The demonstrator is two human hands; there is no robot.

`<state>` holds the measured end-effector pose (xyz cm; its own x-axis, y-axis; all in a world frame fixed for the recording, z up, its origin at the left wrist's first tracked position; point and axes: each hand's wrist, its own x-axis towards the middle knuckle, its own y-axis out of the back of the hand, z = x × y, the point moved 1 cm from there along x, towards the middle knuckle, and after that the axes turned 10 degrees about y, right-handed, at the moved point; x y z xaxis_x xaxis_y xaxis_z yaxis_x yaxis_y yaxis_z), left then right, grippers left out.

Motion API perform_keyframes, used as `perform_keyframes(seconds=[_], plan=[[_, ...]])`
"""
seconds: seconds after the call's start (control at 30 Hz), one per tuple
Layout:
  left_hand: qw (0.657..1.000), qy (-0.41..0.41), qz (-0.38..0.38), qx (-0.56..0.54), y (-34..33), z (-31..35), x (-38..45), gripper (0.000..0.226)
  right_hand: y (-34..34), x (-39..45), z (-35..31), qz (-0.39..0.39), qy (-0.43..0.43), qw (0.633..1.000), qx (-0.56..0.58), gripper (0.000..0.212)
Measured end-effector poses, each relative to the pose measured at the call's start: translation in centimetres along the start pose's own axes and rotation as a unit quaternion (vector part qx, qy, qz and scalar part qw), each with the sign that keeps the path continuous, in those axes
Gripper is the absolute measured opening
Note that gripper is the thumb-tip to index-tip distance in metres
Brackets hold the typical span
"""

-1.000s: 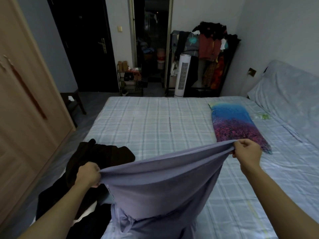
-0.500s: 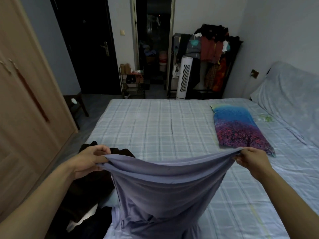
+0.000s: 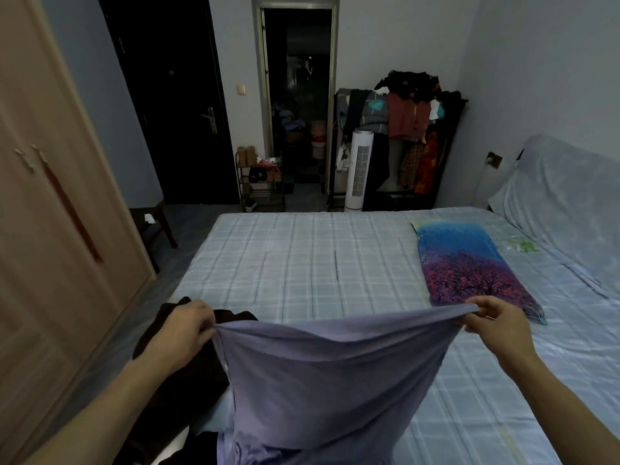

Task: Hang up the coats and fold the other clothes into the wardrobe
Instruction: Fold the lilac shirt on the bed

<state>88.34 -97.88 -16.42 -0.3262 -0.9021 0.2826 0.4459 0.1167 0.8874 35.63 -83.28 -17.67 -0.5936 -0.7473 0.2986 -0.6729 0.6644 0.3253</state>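
Observation:
A lilac garment [image 3: 322, 374] hangs stretched between my hands above the near edge of the bed [image 3: 302, 263]. My left hand [image 3: 183, 330] pinches its upper left corner. My right hand [image 3: 496, 322] pinches its upper right corner. The cloth's lower part bunches up at the bottom of the frame. Under my left forearm lies a heap of dark clothes [image 3: 181, 391] with some white cloth showing in it. The closed wooden wardrobe [image 3: 50, 229] stands along the left.
A folded blue and purple printed cloth [image 3: 469, 266] lies on the checked sheet at the right. A loaded clothes rack [image 3: 409, 122], a white tower fan [image 3: 357, 169], a shoe shelf [image 3: 261, 182] and a dark stool [image 3: 154, 223] stand beyond the bed.
Both hands have spread the garment's top edge wider and more level. My left hand has turned so its fingers pinch the corner from above. The view has tilted down slightly.

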Motion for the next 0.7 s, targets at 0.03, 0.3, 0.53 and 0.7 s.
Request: perform_keyframes(seconds=[0.03, 0.3, 0.53, 0.7], plan=[[1.0, -0.002, 0.012, -0.013, -0.4, 0.1, -0.2, 0.023, -0.1, 0.0, 0.3, 0.004, 0.003, 1.0, -0.019, 0.025], [0.922, 0.166, 0.071, -0.343, -0.2, 0.3, 1.3, 0.014, 0.6, 0.6, 1.2, 0.031, 0.046, 0.992, -0.115, 0.021], [0.833, 0.223, 0.069, -0.502, 3.6, 3.8, 7.7, 0.017, -1.2, 5.2, -4.3, 0.072, 0.109, 0.991, 0.008, 0.009], [0.804, 0.186, 0.115, -0.553, 12.0, 8.0, 13.4, 0.028, 1.4, 10.7, -13.0, 0.175, 0.183, 0.964, 0.081, 0.011]])
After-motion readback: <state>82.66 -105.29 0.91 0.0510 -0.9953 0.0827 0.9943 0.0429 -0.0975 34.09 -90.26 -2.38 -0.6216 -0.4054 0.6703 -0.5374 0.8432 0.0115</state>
